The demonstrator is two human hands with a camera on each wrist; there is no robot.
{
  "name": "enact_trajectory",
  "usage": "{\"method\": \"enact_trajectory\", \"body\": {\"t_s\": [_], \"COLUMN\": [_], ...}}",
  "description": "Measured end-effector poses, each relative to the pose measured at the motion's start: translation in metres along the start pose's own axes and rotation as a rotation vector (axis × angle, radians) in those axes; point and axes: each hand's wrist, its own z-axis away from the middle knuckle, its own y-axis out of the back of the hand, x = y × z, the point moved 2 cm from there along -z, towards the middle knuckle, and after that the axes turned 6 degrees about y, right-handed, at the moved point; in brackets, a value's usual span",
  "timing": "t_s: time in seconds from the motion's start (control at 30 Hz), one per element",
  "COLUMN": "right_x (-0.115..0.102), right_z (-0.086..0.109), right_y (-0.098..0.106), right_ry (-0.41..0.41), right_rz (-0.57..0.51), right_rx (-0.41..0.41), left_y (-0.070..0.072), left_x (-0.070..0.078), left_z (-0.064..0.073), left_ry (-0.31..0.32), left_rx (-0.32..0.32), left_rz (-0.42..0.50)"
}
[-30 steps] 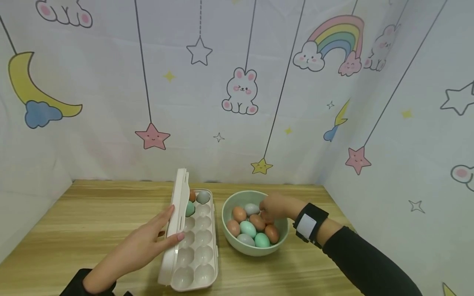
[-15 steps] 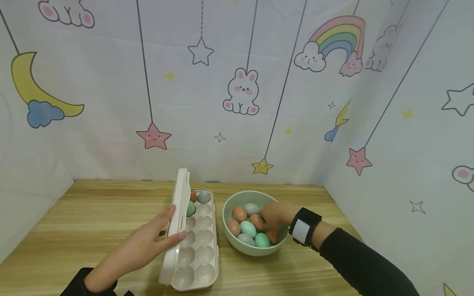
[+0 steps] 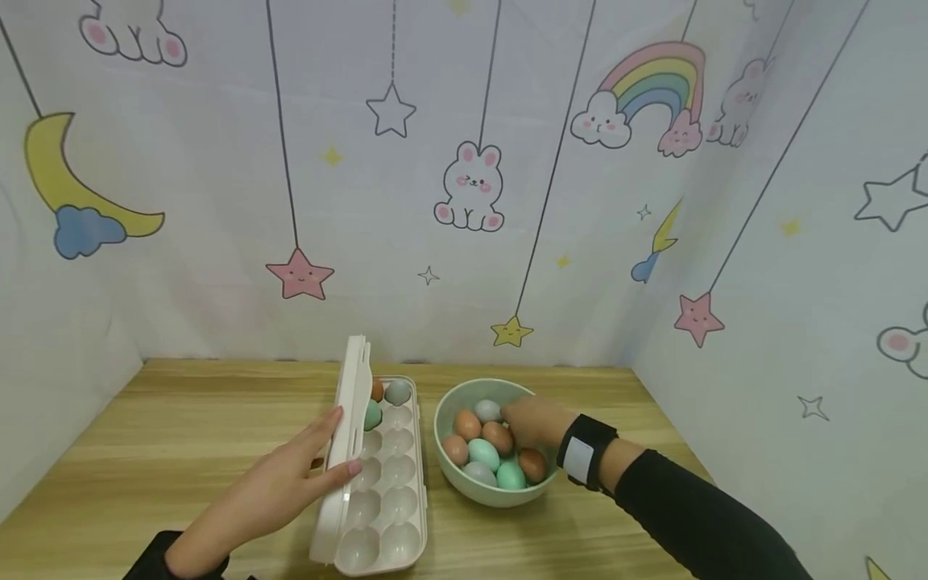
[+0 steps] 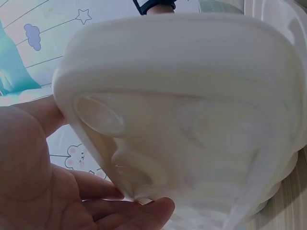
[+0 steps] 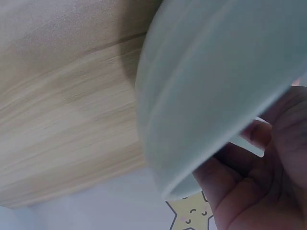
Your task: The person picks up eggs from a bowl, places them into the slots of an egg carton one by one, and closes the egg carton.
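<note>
My left hand [image 3: 290,479] holds the raised lid [image 3: 348,451] of a white egg box [image 3: 416,483], its thumb over the lid's edge. In the left wrist view, the fingers [image 4: 103,208] touch the edge of that lid. Brown, blue-green and grey eggs sit at the box's far end; one is the grey egg [image 3: 397,392]. My right hand [image 3: 540,423] reaches over the rim of a pale green bowl [image 3: 496,495] among several eggs, such as a brown egg [image 3: 497,439] and a mint egg [image 3: 483,455]. Its fingertips are hidden, so I cannot see whether they grip an egg.
Box and bowl stand side by side on a wood-grain table [image 3: 181,427]. Behind and to the right hang white printed cloth walls [image 3: 217,201]. The nearer cups [image 3: 399,503] of the box show no eggs. The raised lid covers part of the left row.
My right hand has moved left and lower into the bowl, uncovering a dark brown egg at its right side. The left hand stays on the lid. The head view shifts slightly.
</note>
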Motion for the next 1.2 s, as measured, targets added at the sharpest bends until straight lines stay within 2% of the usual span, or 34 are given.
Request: {"method": "enact_trajectory", "body": {"t_s": [0.1,0.23,0.3,0.43,0.57,0.83,1.1,1.2], "right_x": [-0.002,-0.002,0.0,0.0,0.0,-0.007,-0.023,-0.029], "right_z": [0.001,0.002,0.001,0.001,-0.002,-0.005,-0.01,-0.014], "right_y": [0.0,0.005,0.01,0.024,0.033,0.053,0.078,0.083], "right_ry": [0.03,0.02,0.001,0.032,0.088,0.132,0.299,0.317], "right_rz": [0.034,0.029,0.01,0.013,0.02,-0.001,0.045,0.028], "right_rx": [0.003,-0.021,-0.038,-0.048,-0.029,-0.001,0.129,0.157], "left_y": [-0.001,-0.002,-0.002,-0.003,-0.002,-0.001,0.001,0.002], "left_x": [-0.001,-0.001,-0.001,-0.001,-0.001,0.0,0.001,0.001], "left_z": [0.0,0.0,0.0,0.0,0.001,0.0,0.0,0.0], "left_ry": [0.004,0.0,-0.002,-0.003,0.002,0.013,0.014,0.014], "left_rx": [-0.002,0.0,0.001,0.006,0.008,-0.008,-0.013,-0.011], "left_rz": [0.0,-0.002,-0.001,-0.004,-0.006,-0.006,-0.012,-0.015]}}
